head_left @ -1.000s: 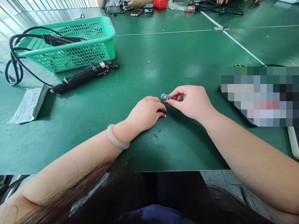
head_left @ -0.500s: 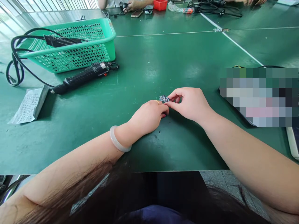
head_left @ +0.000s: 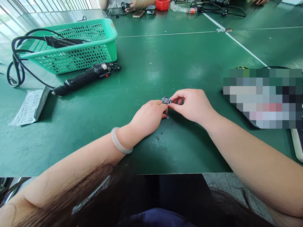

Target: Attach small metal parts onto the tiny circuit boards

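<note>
The right hand [head_left: 193, 105] pinches a small circuit board [head_left: 166, 100] between thumb and forefinger, holding it just above the green table [head_left: 151, 72]. The left hand [head_left: 149, 116] rests on the table just beside it, curled loosely, its fingertips touching the near edge of the board; whether it grips the board or only steadies it cannot be told. A pale bangle [head_left: 119, 145] sits on the left wrist.

As a judgement, the work is at an early or middle stage: the board is brought between both hands and being handled or fitted, while the electric screwdriver [head_left: 82, 77] lies untouched well to the left, its cable looping past a green basket [head_left: 78, 47]. Nothing shows the board fastened or set down as finished.

Further out, a folded paper sheet [head_left: 29, 105] lies by the left edge. At the far end of the table another person's hand [head_left: 134, 4] rests near a phone [head_left: 138, 13] and a red box [head_left: 162, 4].

Compared with a second ago, the left hand has moved up from lying flat and apart to meet the board, and the right hand has drawn the board slightly lower and closer. Over the last half second almost nothing has shifted.
</note>
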A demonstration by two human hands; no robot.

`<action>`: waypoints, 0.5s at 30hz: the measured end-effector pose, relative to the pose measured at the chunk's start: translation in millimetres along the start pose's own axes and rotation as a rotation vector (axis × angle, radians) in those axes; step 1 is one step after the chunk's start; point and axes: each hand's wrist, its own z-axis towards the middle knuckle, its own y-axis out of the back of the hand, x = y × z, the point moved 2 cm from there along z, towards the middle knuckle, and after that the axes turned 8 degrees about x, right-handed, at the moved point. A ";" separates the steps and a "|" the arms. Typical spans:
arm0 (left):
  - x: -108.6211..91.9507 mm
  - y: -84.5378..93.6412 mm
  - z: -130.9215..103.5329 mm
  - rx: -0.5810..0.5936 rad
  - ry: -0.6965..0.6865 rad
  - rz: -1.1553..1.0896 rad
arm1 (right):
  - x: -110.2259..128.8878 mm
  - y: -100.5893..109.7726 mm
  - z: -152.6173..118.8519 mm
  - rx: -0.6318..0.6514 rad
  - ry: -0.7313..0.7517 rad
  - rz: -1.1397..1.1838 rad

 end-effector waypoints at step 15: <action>-6.7 8.4 -3.1 -0.003 0.032 -0.001 | -1.3 0.2 0.0 0.064 -0.057 0.004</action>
